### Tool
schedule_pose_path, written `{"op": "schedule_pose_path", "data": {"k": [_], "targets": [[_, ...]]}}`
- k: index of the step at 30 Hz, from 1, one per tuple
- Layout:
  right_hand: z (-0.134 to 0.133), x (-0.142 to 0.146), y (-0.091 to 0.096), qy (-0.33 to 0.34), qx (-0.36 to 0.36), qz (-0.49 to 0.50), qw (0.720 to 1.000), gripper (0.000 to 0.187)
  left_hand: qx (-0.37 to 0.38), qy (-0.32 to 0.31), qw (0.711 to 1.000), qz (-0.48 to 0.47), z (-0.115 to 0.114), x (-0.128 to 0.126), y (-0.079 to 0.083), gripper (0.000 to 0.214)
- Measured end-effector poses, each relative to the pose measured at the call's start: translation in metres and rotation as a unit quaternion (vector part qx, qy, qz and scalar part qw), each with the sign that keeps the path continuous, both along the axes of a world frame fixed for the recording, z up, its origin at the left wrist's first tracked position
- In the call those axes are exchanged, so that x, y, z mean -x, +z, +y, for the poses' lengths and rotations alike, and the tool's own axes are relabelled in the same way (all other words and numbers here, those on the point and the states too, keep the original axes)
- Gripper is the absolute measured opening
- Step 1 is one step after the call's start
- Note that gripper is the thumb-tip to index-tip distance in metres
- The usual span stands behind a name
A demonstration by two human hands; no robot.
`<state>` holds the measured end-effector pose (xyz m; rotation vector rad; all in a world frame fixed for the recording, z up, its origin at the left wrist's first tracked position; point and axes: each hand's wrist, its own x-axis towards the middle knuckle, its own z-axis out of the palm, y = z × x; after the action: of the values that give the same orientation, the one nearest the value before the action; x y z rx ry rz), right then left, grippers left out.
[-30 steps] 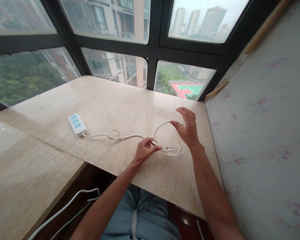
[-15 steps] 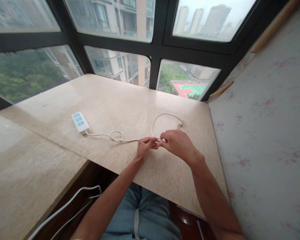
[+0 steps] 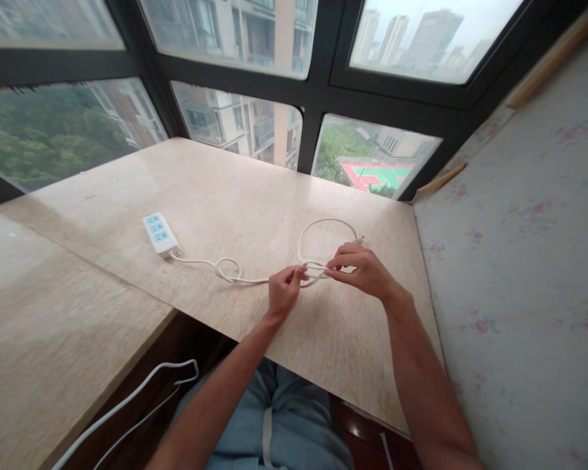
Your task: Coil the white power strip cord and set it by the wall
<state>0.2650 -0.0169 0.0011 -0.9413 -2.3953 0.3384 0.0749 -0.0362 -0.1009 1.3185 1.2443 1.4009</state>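
A white power strip [image 3: 161, 235] with blue socket faces lies at the left on the stone counter. Its white cord [image 3: 252, 281] runs right through a loose loop, like an overhand knot, to my hands. My left hand [image 3: 285, 287] pinches the cord between thumb and fingers. Opposite it, my right hand [image 3: 360, 267] grips the cord too, with thumb and fingertips together. Between the hands the cord crosses itself in a second loose loop. Beyond them it curves round in a wide arc to the plug [image 3: 360, 239], which lies just behind my right hand.
The pale marble counter [image 3: 215, 189] meets dark window frames at the back and a flowered wall [image 3: 509, 274] at the right. Below its front edge, a bent white cable [image 3: 142, 385] crosses a dark gap at lower left. My legs are under the counter.
My right hand has moved a little right, away from the left hand. The crossed cord loop between them now shows more openly. The camera view has shifted slightly.
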Motion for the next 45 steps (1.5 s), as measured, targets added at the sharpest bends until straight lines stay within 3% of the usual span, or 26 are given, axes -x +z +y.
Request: {"op": "schedule_pose_path", "data": {"k": [4,8,14,18,21,25,28,32,35,38,41,45], "targets": [[0.001,-0.013,0.003,0.024,0.045,0.046,0.998,0.016,-0.030,0.020,0.999,0.024,0.001,0.000,0.003,0.036],[0.002,-0.025,0.003,0.044,0.099,0.020,0.994,0.017,-0.026,0.011,0.999,0.026,0.001,-0.001,0.005,0.038],[-0.010,-0.020,0.007,-0.003,0.246,-0.039,0.968,0.030,-0.010,-0.019,1.000,0.000,0.003,-0.004,-0.001,0.035],[-0.021,0.011,0.012,-0.075,0.188,-0.045,0.978,0.042,-0.002,-0.018,1.000,-0.014,0.004,-0.003,-0.002,0.035],[-0.024,0.040,0.005,-0.163,0.106,-0.119,0.974,0.037,-0.011,-0.021,1.000,0.002,0.003,-0.002,-0.002,0.036],[-0.022,0.060,-0.005,-0.211,0.066,-0.191,0.956,0.026,-0.004,-0.036,0.999,0.000,0.003,-0.001,-0.004,0.036],[-0.020,0.052,-0.001,-0.213,0.090,-0.173,0.957,0.022,-0.001,-0.043,0.999,-0.002,0.004,-0.001,-0.006,0.037],[-0.021,0.016,0.014,-0.108,0.211,-0.087,0.968,0.017,0.019,-0.006,1.000,-0.013,0.008,-0.001,-0.007,0.038],[-0.021,-0.018,0.021,-0.040,0.335,-0.085,0.938,0.022,0.027,-0.006,0.999,-0.017,0.009,-0.001,-0.006,0.036],[-0.021,-0.043,0.022,-0.038,0.396,-0.115,0.910,0.026,0.015,-0.024,1.000,-0.004,0.008,-0.001,-0.004,0.035],[-0.020,-0.047,0.022,-0.058,0.402,-0.096,0.909,0.037,0.013,-0.028,1.000,0.002,0.007,-0.001,-0.005,0.035],[-0.020,-0.009,0.017,-0.113,0.305,-0.048,0.944,0.045,0.012,-0.040,0.999,0.010,0.006,-0.001,-0.007,0.035]]}}
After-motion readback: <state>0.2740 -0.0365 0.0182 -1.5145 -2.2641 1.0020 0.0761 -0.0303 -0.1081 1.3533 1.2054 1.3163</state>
